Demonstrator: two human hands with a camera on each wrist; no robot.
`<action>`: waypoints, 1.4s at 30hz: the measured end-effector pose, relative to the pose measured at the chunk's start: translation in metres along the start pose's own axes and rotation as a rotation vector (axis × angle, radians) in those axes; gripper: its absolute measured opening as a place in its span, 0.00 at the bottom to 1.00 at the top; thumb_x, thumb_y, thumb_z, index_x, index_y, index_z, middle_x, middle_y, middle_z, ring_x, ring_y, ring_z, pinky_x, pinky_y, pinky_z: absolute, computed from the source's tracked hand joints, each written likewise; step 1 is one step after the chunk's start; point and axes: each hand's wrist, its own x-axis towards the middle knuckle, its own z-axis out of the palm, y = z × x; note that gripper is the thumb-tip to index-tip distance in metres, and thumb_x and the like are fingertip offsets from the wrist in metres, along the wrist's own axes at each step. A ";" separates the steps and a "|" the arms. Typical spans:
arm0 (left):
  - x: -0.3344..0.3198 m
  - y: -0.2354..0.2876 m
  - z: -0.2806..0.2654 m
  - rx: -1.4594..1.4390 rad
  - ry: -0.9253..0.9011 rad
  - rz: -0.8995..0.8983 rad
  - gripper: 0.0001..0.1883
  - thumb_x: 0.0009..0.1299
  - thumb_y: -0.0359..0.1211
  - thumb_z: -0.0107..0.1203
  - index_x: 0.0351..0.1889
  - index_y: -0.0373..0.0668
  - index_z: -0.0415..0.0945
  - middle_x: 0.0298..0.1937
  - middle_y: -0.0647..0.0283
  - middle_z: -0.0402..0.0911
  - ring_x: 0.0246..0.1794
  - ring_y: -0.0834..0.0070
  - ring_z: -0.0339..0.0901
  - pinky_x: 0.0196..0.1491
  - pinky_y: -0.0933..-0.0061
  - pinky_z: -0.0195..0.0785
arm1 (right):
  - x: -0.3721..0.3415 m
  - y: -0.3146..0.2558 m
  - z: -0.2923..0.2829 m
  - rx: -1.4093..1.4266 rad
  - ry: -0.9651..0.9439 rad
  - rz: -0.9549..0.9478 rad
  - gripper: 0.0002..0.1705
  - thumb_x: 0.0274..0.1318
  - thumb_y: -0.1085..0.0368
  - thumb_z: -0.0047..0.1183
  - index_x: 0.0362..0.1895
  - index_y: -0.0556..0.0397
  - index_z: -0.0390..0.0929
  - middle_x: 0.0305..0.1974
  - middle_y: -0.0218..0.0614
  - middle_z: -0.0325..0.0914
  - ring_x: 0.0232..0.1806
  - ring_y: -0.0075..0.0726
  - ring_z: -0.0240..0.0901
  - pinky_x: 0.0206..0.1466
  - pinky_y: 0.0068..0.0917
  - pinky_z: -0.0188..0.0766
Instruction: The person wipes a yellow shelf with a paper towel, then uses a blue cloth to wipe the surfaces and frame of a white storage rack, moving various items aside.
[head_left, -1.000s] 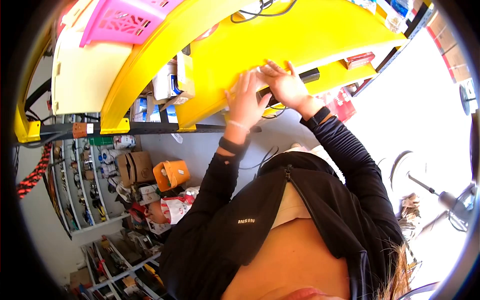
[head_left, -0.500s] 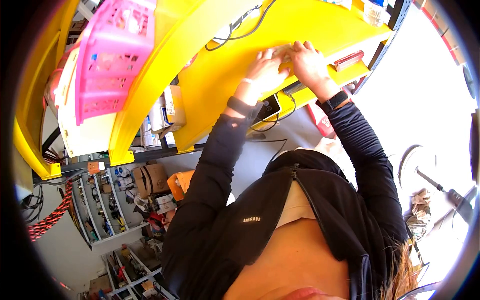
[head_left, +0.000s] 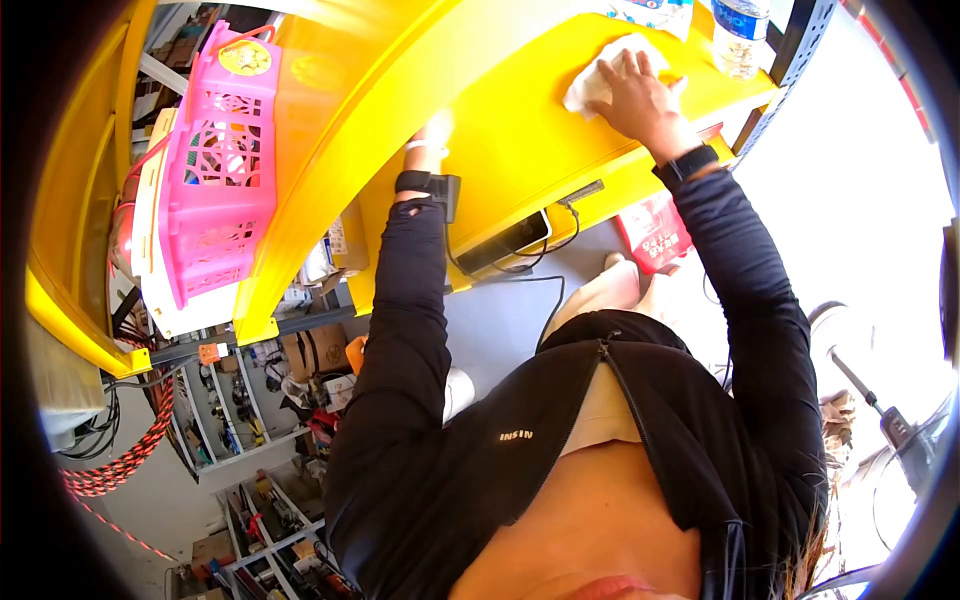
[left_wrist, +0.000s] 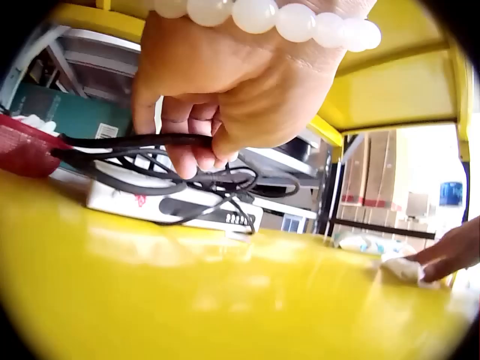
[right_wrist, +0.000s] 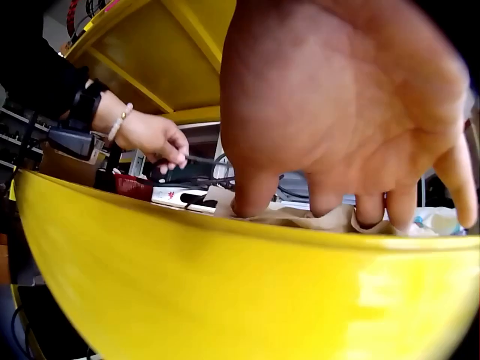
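Note:
My left hand [left_wrist: 240,90], with a white bead bracelet at its wrist, pinches a black cable [left_wrist: 142,141] between thumb and fingers. Below the cable, a white power strip or similar box [left_wrist: 135,199] lies on the yellow shelf [left_wrist: 187,300] under a tangle of black cords. In the head view an upright of the rack partly hides this hand. On the shelf's right part, my right hand [head_left: 640,105] presses a crumpled white cloth or tissue [head_left: 582,95] flat with its fingers spread. The right wrist view shows its fingertips pointing down onto the cloth.
A water bottle [head_left: 738,40] stands near the shelf's right end, beside a white-and-blue packet [head_left: 655,12]. To the left is a pink basket [head_left: 250,200]. Under the shelf edge sit a black-and-white device [head_left: 505,245] with cords and a red bag or box [head_left: 655,235].
Both hands were together on the cloth. My left hand has moved away left and taken hold of the cable, while my right hand has carried the cloth farther back and right.

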 end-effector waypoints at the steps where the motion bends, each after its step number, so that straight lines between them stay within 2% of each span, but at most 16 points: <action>1: -0.003 0.013 -0.020 -0.042 -0.009 -0.089 0.11 0.68 0.29 0.51 0.44 0.34 0.77 0.42 0.44 0.81 0.44 0.48 0.79 0.50 0.57 0.70 | 0.011 -0.005 0.002 -0.024 -0.012 0.005 0.41 0.55 0.37 0.53 0.70 0.36 0.61 0.71 0.42 0.56 0.74 0.53 0.47 0.58 0.87 0.47; 3: -0.004 0.023 -0.044 -0.150 0.012 -0.172 0.13 0.69 0.29 0.52 0.47 0.31 0.76 0.43 0.45 0.82 0.43 0.51 0.80 0.49 0.59 0.71 | 0.032 -0.021 0.008 -0.072 -0.053 -0.058 0.44 0.52 0.37 0.55 0.70 0.40 0.61 0.72 0.45 0.53 0.74 0.61 0.44 0.59 0.87 0.45; 5: -0.005 0.011 -0.051 -0.281 0.063 -0.155 0.14 0.69 0.29 0.53 0.49 0.30 0.75 0.43 0.47 0.83 0.42 0.53 0.81 0.49 0.62 0.72 | 0.050 -0.046 0.024 -0.127 -0.048 -0.021 0.42 0.53 0.37 0.54 0.70 0.35 0.60 0.71 0.36 0.55 0.75 0.50 0.45 0.60 0.85 0.46; 9: -0.003 -0.036 -0.029 -0.466 -0.033 -0.245 0.12 0.70 0.28 0.55 0.47 0.29 0.75 0.37 0.53 0.84 0.35 0.67 0.82 0.42 0.71 0.73 | 0.089 -0.115 0.023 -0.108 -0.438 0.019 0.46 0.56 0.39 0.54 0.75 0.34 0.52 0.75 0.33 0.47 0.75 0.53 0.43 0.66 0.80 0.43; 13: -0.012 -0.068 0.009 -0.198 0.085 -0.043 0.08 0.71 0.27 0.54 0.42 0.30 0.77 0.31 0.61 0.82 0.28 0.78 0.77 0.35 0.77 0.70 | 0.097 -0.171 0.013 -0.188 -0.704 -0.164 0.39 0.54 0.41 0.57 0.67 0.40 0.67 0.69 0.38 0.62 0.70 0.54 0.57 0.68 0.73 0.50; 14: -0.015 -0.072 0.014 -0.200 0.096 -0.035 0.08 0.71 0.27 0.54 0.41 0.30 0.77 0.31 0.62 0.82 0.27 0.79 0.76 0.34 0.78 0.69 | 0.098 -0.178 0.023 -0.125 -0.632 -0.310 0.33 0.52 0.47 0.59 0.62 0.44 0.74 0.63 0.41 0.70 0.65 0.54 0.64 0.64 0.69 0.58; 18: -0.023 -0.081 0.023 -0.189 0.085 0.026 0.09 0.70 0.29 0.56 0.41 0.32 0.78 0.29 0.64 0.81 0.26 0.80 0.75 0.34 0.78 0.68 | 0.127 -0.173 0.041 0.019 -0.503 -0.284 0.36 0.53 0.51 0.55 0.68 0.40 0.67 0.71 0.34 0.61 0.74 0.53 0.50 0.67 0.80 0.38; 20: -0.028 -0.080 0.019 -0.196 0.077 0.002 0.09 0.69 0.30 0.56 0.40 0.32 0.79 0.29 0.63 0.82 0.27 0.79 0.76 0.35 0.77 0.68 | 0.182 -0.165 0.121 0.068 -0.301 -0.232 0.37 0.53 0.49 0.53 0.69 0.39 0.65 0.71 0.32 0.59 0.75 0.49 0.48 0.68 0.80 0.36; 23: -0.031 -0.072 0.012 -0.201 0.070 0.015 0.09 0.68 0.31 0.57 0.39 0.33 0.79 0.30 0.60 0.83 0.28 0.76 0.77 0.37 0.76 0.69 | 0.174 -0.170 0.117 0.079 -0.338 -0.343 0.38 0.52 0.47 0.54 0.69 0.39 0.64 0.70 0.32 0.60 0.73 0.45 0.51 0.67 0.79 0.39; 25: -0.032 -0.075 0.021 -0.179 0.097 0.048 0.09 0.67 0.31 0.58 0.39 0.34 0.79 0.31 0.57 0.84 0.28 0.73 0.78 0.39 0.75 0.70 | 0.099 -0.190 0.034 0.053 -0.587 -0.444 0.38 0.53 0.46 0.53 0.68 0.39 0.64 0.70 0.33 0.58 0.73 0.45 0.51 0.67 0.79 0.41; 28: -0.031 -0.078 0.024 -0.113 0.043 0.093 0.09 0.66 0.30 0.60 0.40 0.35 0.79 0.34 0.53 0.84 0.33 0.67 0.80 0.43 0.71 0.72 | 0.033 -0.179 0.029 0.021 -0.476 -0.668 0.38 0.55 0.42 0.51 0.70 0.33 0.60 0.73 0.36 0.51 0.76 0.48 0.42 0.67 0.80 0.40; 33: -0.061 -0.011 -0.036 -0.359 -0.108 0.114 0.13 0.64 0.31 0.63 0.44 0.36 0.78 0.44 0.49 0.81 0.43 0.61 0.80 0.49 0.65 0.73 | -0.037 -0.088 -0.027 -0.164 -0.399 -0.652 0.32 0.63 0.42 0.43 0.72 0.24 0.58 0.77 0.30 0.46 0.79 0.44 0.36 0.69 0.78 0.36; 35: -0.079 0.025 -0.041 -0.503 -0.178 0.063 0.14 0.63 0.31 0.63 0.46 0.36 0.78 0.46 0.49 0.80 0.48 0.58 0.79 0.52 0.63 0.72 | -0.049 -0.041 -0.018 -0.201 -0.246 -0.443 0.28 0.69 0.46 0.36 0.71 0.22 0.59 0.76 0.25 0.47 0.79 0.40 0.38 0.69 0.76 0.37; 37: -0.100 0.077 -0.046 -0.529 -0.146 0.323 0.21 0.64 0.33 0.63 0.53 0.35 0.74 0.52 0.47 0.78 0.54 0.53 0.76 0.57 0.63 0.69 | -0.062 -0.005 0.001 -0.057 -0.004 -0.144 0.27 0.69 0.49 0.36 0.72 0.22 0.59 0.76 0.24 0.49 0.78 0.36 0.42 0.68 0.78 0.38; 38: -0.110 0.104 -0.048 -0.539 -0.198 0.298 0.26 0.64 0.35 0.62 0.59 0.36 0.70 0.57 0.47 0.75 0.58 0.52 0.72 0.61 0.59 0.65 | -0.068 0.002 0.007 -0.069 0.110 -0.095 0.29 0.68 0.52 0.40 0.72 0.26 0.59 0.75 0.24 0.52 0.77 0.33 0.44 0.67 0.79 0.39; 42: -0.126 0.167 -0.036 -0.331 -0.244 0.285 0.40 0.65 0.38 0.59 0.72 0.36 0.50 0.70 0.44 0.61 0.70 0.50 0.60 0.67 0.36 0.48 | -0.089 -0.030 -0.006 -0.103 -0.015 -0.166 0.29 0.65 0.56 0.42 0.71 0.36 0.62 0.73 0.27 0.55 0.77 0.34 0.43 0.66 0.79 0.42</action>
